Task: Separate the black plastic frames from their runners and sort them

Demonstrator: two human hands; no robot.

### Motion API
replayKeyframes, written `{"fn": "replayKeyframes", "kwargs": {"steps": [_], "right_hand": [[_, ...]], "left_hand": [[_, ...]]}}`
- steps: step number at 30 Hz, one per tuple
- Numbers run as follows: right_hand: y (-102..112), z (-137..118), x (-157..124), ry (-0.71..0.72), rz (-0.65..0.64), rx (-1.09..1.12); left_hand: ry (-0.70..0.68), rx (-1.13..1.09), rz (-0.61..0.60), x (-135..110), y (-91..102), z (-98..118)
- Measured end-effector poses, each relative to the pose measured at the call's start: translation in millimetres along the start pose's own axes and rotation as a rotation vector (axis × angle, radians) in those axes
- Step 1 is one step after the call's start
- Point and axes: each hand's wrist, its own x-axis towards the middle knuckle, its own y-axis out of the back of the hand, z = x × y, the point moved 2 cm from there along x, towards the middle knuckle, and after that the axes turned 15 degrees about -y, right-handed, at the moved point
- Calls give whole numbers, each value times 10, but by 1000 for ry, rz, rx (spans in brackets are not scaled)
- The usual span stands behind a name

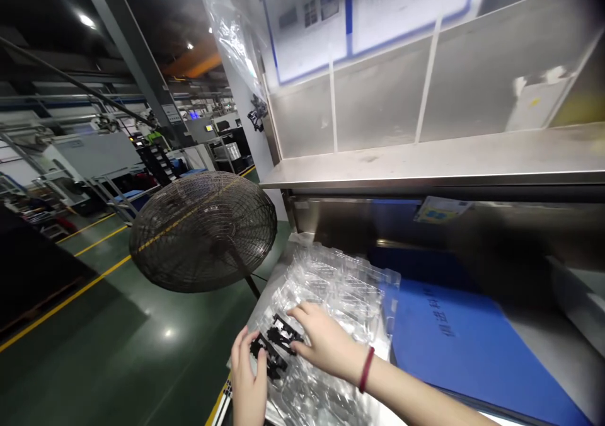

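Note:
A black plastic part with an open, frame-like shape lies under the fingers of my left hand, which grips it by its left side between thumb and fingers. Close beside it, a second black plastic part sits between the thumb and forefinger of my right hand. Both parts are at the left side of a clear plastic blister tray with moulded pockets. My right wrist wears a dark red band. The fingers partly cover both parts, and glare blurs the tray's pockets.
A large floor fan stands left of the bench. Blue sheets lie right of the tray, with a grey bin farther right. A metal shelf runs above the bench's back. Machines stand across the green floor.

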Motion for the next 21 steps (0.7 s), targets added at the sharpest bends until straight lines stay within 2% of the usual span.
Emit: {"fn": "replayKeyframes", "kwargs": {"steps": [3, 6, 14, 18, 21], "right_hand": [[-266, -180, 300, -22, -63, -124], [-426, -227, 456, -53, -110, -219], [-502, -264, 525, -91, -87, -209], [-407, -230, 395, -55, -80, -96], [-136, -88, 146, -21, -24, 27]], "left_hand": [[-2, -19, 16, -10, 28, 16], [-2, -33, 14, -19, 64, 28], [39, -81, 45, -9, 79, -2], [41, -91, 121, 37, 144, -24], [21, -83, 192, 23, 281, 67]]}}
